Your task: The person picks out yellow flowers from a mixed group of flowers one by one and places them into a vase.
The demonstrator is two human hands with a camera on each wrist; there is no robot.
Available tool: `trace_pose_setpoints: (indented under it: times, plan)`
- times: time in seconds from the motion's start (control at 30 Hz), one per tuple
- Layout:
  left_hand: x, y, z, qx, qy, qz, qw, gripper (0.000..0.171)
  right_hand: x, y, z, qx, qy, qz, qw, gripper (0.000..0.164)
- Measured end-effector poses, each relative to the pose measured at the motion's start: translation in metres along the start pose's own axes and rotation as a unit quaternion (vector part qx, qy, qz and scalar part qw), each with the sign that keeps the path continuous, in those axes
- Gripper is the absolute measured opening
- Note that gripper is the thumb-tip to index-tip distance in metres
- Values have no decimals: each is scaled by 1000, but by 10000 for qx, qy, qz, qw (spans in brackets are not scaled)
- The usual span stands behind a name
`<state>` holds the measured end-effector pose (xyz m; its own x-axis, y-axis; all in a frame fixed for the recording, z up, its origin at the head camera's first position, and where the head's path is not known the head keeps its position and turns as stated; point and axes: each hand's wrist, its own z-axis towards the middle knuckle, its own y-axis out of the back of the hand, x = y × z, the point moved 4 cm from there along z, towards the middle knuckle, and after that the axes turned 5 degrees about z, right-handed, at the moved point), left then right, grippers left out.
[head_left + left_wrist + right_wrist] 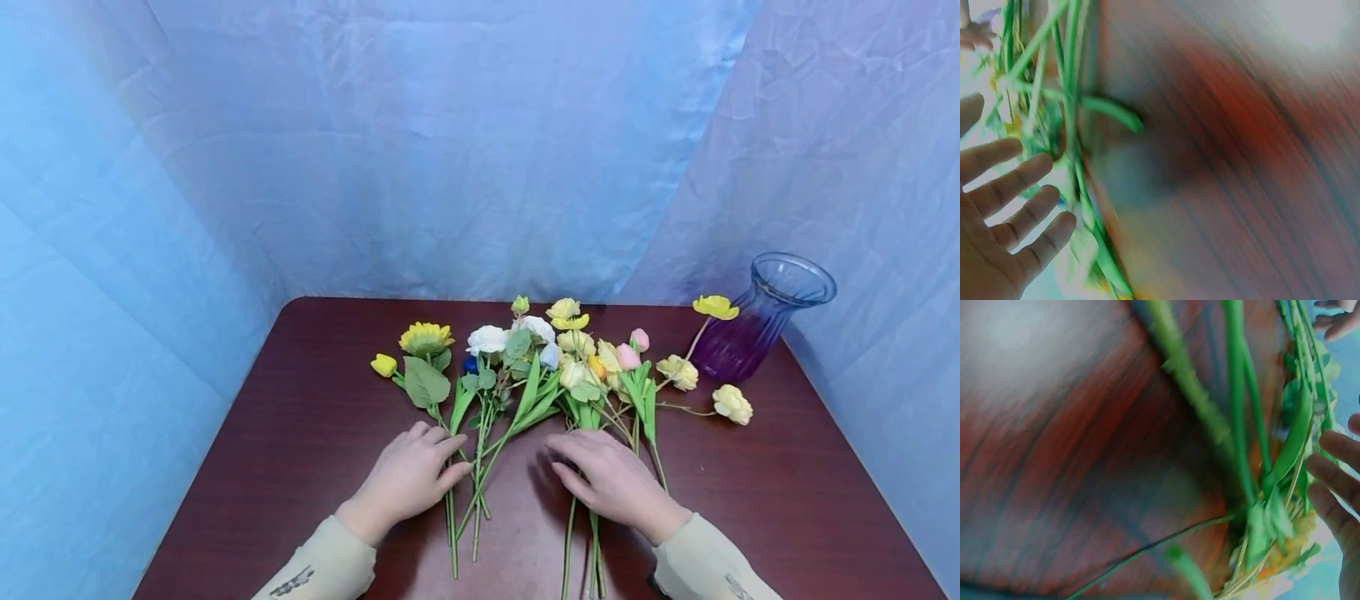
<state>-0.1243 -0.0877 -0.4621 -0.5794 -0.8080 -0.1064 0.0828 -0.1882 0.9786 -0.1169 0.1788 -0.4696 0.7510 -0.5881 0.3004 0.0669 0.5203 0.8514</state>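
Artificial flowers lie in a loose spread on the dark wooden table. My left hand (411,475), fingers extended and spread in the left wrist view, is over the stems (453,533) of a sunflower (426,339) and a yellow tulip (384,365). Over the stems (570,542) of the right-hand bunch is my right hand (611,479), its fingers loosely extended and gripping nothing. Between and beyond the hands are white roses (487,339), pink tulips (628,357) and cream flowers (577,343). Whether either hand touches a stem, I cannot tell.
A ribbed glass vase (738,333), blue above and purple below, leans at the table's back right. Close to it are a yellow flower (716,307) and cream blooms (732,404). Blue cloth (450,150) hangs behind the table (315,375) and at both sides.
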Motion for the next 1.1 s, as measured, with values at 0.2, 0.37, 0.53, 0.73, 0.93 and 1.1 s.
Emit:
trace_pose_setpoints:
  times: [0.2,0.37,0.53,0.73,0.93,1.1]
  plan:
    - [-25,-3,11,39,70,-127,9999,34,-14,7,-16,376,-260,-430,9980,53]
    - [-34,-13,18,379,347,-237,9984,34,-21,10,-29,755,-309,-790,9935,63]
    - [-34,-22,20,671,559,-391,9954,28,-26,10,-43,837,-365,-851,9922,66]
    - [-31,-21,21,699,781,-770,9915,17,-35,17,-57,547,-428,-979,9928,65]
    - [-21,-5,19,491,980,-1556,9817,8,-44,25,-66,280,-768,-1085,9907,63]
    - [-6,14,11,-9,1193,-1646,9791,8,-52,31,-72,-134,-1084,-1239,9863,59]
